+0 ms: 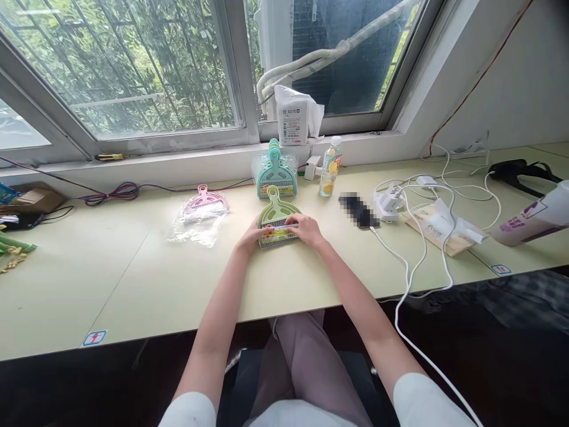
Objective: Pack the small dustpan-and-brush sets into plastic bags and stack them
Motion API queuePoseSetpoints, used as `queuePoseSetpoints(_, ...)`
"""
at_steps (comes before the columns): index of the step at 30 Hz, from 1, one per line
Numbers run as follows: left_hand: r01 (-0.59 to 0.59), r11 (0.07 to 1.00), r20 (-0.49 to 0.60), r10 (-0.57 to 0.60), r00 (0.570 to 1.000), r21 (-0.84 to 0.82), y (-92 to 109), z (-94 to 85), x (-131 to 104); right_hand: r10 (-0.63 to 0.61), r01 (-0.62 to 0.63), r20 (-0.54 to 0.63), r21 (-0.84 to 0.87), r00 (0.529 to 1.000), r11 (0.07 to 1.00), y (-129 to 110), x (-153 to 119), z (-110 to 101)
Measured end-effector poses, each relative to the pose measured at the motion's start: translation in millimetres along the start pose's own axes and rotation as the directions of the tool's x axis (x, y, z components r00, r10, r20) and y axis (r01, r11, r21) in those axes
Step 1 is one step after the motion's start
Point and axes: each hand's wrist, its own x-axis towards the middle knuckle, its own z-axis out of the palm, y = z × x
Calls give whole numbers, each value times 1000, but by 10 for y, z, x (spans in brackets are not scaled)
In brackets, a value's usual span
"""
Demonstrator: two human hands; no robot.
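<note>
Both hands on one piece, handling it at the label: left hand (251, 235) pinches the left edge of the green dustpan set (277, 209), thumb on the front near the label (279, 235); right hand (307, 229) has the right side, fingertips bent in at the label's upper edge. Set is in front of the person on the pale surface (178, 290), handle pointing to the window, bristles showing around the label. My read: it's a hold-and-adjust step, label being pressed or lined up. Next move calls for an even grip both sides, label flat, no squeeze on the bristles. Just beyond it, teal dustpan stack (276, 173) in clear film; to the left, pink dustpan set (203, 200) with crumpled plastic wrap (195, 230) on and around it. Right of the stack, drink bottle (329, 167); nearer, phone (359, 210), pixelated, cabled. Hard to make out: fingers behind the set, whether label is loose or stuck, label print, and whether green is one piece or several nested. Teal count unclear, they overlap. Box (38, 198) at far left and cup (533, 218) at far right are cut off by the frame.
</note>
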Motion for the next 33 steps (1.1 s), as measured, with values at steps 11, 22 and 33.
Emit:
queuePoseSetpoints(11,4,1000,-32,-5,999,-20,3,-18,13,-64,58,-48,-114,997,992,-11,5,41)
queuePoseSetpoints(22,-52,998,-52,50,997,-27,31,24,-4,-16,-12,-170,-165,985,986,-74,-21,93)
queuePoseSetpoints(33,-190,977,-183,169,968,-99,6,-11,68,413,-256,59,861,909,440,-116,30,400)
